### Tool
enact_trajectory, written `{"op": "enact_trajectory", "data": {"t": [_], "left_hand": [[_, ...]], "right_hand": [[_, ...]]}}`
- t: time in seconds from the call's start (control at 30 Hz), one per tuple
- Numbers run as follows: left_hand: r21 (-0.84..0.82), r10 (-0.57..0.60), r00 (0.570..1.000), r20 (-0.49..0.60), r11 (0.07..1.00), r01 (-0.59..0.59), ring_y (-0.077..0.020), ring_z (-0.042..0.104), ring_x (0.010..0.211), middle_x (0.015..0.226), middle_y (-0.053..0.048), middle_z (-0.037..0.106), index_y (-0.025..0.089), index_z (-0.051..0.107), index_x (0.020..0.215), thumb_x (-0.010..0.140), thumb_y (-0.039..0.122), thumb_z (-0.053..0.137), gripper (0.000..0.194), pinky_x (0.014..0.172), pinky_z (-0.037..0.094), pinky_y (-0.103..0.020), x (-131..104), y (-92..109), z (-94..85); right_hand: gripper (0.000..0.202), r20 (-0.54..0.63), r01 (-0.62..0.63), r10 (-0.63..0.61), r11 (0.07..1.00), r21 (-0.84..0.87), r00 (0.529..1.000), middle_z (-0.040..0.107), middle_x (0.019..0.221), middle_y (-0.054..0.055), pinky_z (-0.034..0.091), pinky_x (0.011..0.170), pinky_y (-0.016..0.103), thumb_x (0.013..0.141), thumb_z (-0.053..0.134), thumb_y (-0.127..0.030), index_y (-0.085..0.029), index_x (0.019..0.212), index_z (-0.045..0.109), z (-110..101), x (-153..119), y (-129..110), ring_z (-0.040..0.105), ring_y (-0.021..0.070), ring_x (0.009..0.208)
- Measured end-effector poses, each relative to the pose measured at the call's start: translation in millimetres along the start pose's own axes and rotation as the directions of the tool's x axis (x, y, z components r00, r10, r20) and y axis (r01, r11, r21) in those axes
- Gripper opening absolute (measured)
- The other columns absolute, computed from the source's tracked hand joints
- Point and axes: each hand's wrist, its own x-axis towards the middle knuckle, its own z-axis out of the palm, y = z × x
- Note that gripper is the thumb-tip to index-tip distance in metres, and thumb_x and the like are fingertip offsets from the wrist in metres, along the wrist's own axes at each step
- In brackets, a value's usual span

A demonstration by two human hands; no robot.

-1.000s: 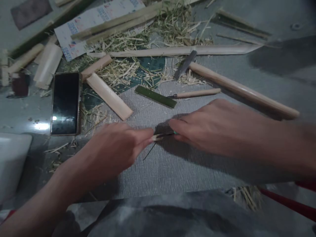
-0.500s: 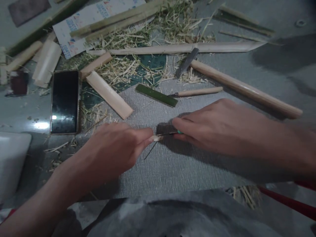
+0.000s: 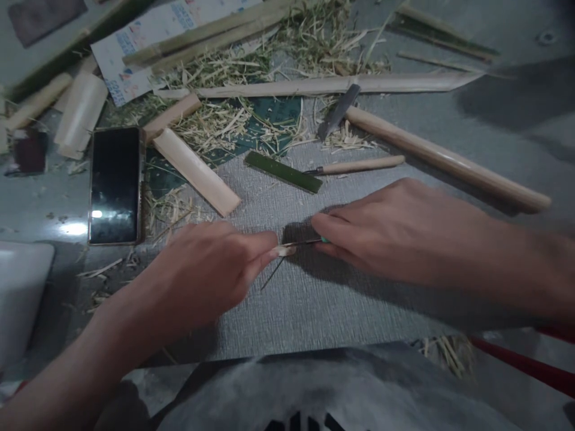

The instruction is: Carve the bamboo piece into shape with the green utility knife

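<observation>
My left hand (image 3: 215, 263) is closed, its thumb and finger pinching a small pale piece of bamboo (image 3: 286, 250) low over the grey textured mat. My right hand (image 3: 381, 233) grips a thin, dark-bladed tool (image 3: 307, 242) with a bit of green handle showing; whether it is a file or a knife cannot be made out. The blade meets the bamboo piece at its top edge. A thin dark line (image 3: 272, 275) slants down from the piece, possibly a sliver or wire. Beyond the hands lie a flat green bamboo strip (image 3: 283, 172) and a wooden-handled carving tool (image 3: 359, 166).
A hammer (image 3: 449, 155) lies at right, its head near a long pale bamboo strip (image 3: 404, 84). A phone (image 3: 115, 185) and a split bamboo piece (image 3: 197, 172) are at left. Shavings (image 3: 224, 123) cover the back of the mat. The table's front edge runs close to my lap.
The whole view has shifted very slightly. Both hands keep their grips, and the blade stays against the bamboo piece.
</observation>
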Motion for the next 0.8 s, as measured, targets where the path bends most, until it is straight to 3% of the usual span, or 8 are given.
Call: {"op": "enact_trajectory", "data": {"t": [0.13, 0.27, 0.37, 0.67, 0.8], "left_hand": [[-0.011, 0.018, 1.0, -0.02, 1.0, -0.018, -0.0187, 0.046, 0.053, 0.059, 0.001, 0.056, 0.026, 0.067, 0.085, 0.108, 0.038, 0.049, 0.032, 0.058, 0.021, -0.033, 0, -1, 1.0], [-0.029, 0.016, 0.998, -0.055, 0.999, -0.018, -0.0179, 0.042, 0.053, 0.057, 0.001, 0.053, 0.025, 0.065, 0.081, 0.107, 0.04, 0.051, 0.033, 0.059, 0.02, -0.032, 0, -3, 3.2], [-0.054, 0.016, 0.997, -0.076, 0.998, -0.02, -0.018, 0.042, 0.054, 0.056, 0.001, 0.053, 0.025, 0.064, 0.078, 0.107, 0.039, 0.053, 0.034, 0.059, 0.02, -0.032, 0, -3, 5.0], [-0.062, 0.038, 0.992, -0.124, 0.997, -0.046, -0.0179, 0.038, 0.053, 0.057, 0.001, 0.051, 0.025, 0.065, 0.081, 0.107, 0.04, 0.052, 0.033, 0.059, 0.017, -0.033, -5, -1, 10.8], [-0.092, 0.048, 0.989, -0.139, 0.994, -0.061, -0.0172, 0.038, 0.055, 0.058, 0.002, 0.047, 0.025, 0.065, 0.082, 0.107, 0.041, 0.054, 0.032, 0.06, 0.017, -0.033, -3, -5, 10.4]], "right_hand": [[0.034, 0.028, -0.002, 0.002, 1.0, 0.004, 1.0, 0.059, 0.061, -0.002, 0.011, 0.059, 0.037, 0.112, 0.04, -0.037, -0.021, 0.092, 0.062, -2, 1, 0, 0.034, 0.0126, 0.044], [0.019, 0.054, 0.022, -0.019, 0.999, -0.048, 0.998, 0.056, 0.058, -0.003, 0.011, 0.058, 0.037, 0.106, 0.051, -0.029, -0.022, 0.093, 0.063, -8, 4, 0, 0.03, 0.0131, 0.042], [0.013, 0.092, 0.038, -0.033, 0.998, -0.054, 0.995, 0.062, 0.062, -0.001, 0.013, 0.057, 0.038, 0.103, 0.056, -0.025, -0.021, 0.094, 0.065, -12, 5, 0, 0.035, 0.0133, 0.044], [0.017, 0.064, -0.004, 0.004, 1.0, 0.007, 0.998, 0.056, 0.059, -0.003, 0.009, 0.051, 0.035, 0.101, 0.058, -0.025, -0.022, 0.085, 0.063, -1, -1, -10, 0.034, 0.0133, 0.044], [0.034, 0.118, -0.109, 0.094, 0.985, 0.132, 0.989, 0.06, 0.06, -0.001, 0.013, 0.054, 0.035, 0.109, 0.048, -0.04, -0.023, 0.087, 0.066, -5, 3, -8, 0.041, 0.0137, 0.045]]}}
